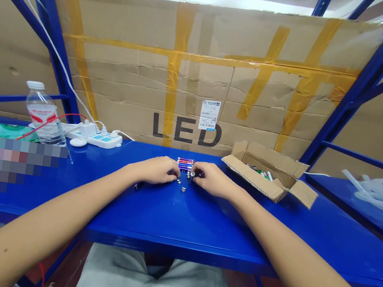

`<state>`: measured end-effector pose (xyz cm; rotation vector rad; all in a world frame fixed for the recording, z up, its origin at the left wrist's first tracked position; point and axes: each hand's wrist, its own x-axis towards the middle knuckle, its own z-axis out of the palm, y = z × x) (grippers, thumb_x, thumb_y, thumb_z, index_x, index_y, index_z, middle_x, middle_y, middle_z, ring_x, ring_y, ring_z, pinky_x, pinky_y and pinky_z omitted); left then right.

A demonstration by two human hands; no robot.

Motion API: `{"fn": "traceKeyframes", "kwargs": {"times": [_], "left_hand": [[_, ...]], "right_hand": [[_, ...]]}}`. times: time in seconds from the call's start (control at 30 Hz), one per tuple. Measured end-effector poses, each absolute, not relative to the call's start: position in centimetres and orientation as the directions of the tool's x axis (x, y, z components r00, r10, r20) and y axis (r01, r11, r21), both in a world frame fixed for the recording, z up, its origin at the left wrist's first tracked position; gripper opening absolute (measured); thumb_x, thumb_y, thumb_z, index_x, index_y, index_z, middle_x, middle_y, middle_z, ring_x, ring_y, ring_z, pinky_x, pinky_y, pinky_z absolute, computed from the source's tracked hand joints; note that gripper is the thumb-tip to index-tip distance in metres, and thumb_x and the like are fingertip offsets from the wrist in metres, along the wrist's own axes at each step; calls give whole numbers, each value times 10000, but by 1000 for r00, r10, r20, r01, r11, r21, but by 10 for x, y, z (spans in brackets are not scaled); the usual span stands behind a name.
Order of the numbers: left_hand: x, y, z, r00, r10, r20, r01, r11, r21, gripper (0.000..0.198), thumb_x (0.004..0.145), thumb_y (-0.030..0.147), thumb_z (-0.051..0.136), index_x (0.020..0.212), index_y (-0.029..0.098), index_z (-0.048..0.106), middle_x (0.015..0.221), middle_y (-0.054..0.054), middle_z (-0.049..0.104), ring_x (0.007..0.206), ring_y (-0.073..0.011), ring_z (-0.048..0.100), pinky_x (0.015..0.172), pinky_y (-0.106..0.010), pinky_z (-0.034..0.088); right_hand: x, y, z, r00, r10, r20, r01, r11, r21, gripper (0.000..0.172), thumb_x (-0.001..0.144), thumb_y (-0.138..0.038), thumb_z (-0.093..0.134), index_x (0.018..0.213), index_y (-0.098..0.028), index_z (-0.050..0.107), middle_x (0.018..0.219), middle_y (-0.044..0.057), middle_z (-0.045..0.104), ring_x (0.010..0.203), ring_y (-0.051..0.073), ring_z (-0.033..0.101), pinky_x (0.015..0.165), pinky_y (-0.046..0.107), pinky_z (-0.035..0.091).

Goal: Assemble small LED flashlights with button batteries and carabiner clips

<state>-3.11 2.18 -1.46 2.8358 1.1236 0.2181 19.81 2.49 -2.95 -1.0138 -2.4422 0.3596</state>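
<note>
At the middle of the blue table, my left hand (160,170) rests with its fingers curled. Its fingertips close at a small silver button-shaped piece (178,180), too small to make out well. My right hand (213,179) grips a small dark red metal tube (200,174), whose round silver end faces left; the fingers cover part of it. Between and beyond the hands lies a row of slim red, blue and purple tubes (184,163) side by side. Another small silver piece (183,190) lies nearer to me. A small dark item (138,185) shows below my left wrist.
An open cardboard box (256,179) with small loose parts stands at the right. To the left are a white power strip (106,139), a water bottle (46,117) and a green packet (13,132). A large cardboard sheet (124,85) walls off the table's back.
</note>
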Motion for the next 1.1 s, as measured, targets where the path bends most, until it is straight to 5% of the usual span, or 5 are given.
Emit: {"fn": "traceKeyframes", "kwargs": {"times": [0.33,0.5,0.8,1.1], "left_hand": [[-25,21,-19,671,735,97,697,-670,253,202,774,177,570,929,199,697,850,-16,688,722,-152,607,663,-243,430],[-24,18,-17,726,676,127,633,-729,260,308,785,178,575,1061,223,705,886,-20,672,761,-155,604,700,-248,434],[-17,15,-18,798,593,111,554,-793,251,244,853,143,532,1008,218,705,978,-25,694,849,-163,605,763,-263,419],[-26,19,-13,674,733,-91,718,-620,316,76,840,217,561,882,178,612,805,-14,624,709,-150,557,629,-242,394]], "right_hand": [[198,24,-29,-620,719,316,604,694,-392,135,767,-57,560,822,-178,585,835,25,638,750,160,546,676,271,376],[198,22,-27,-627,715,310,607,698,-380,143,755,-42,544,802,-175,569,836,25,633,752,160,542,679,271,372],[199,25,-29,-629,711,315,597,701,-389,142,745,-46,545,797,-178,558,825,19,624,747,156,534,676,265,367],[198,22,-27,-626,719,303,604,692,-395,146,762,-47,556,833,-172,581,855,30,640,771,162,547,699,272,380]]}}
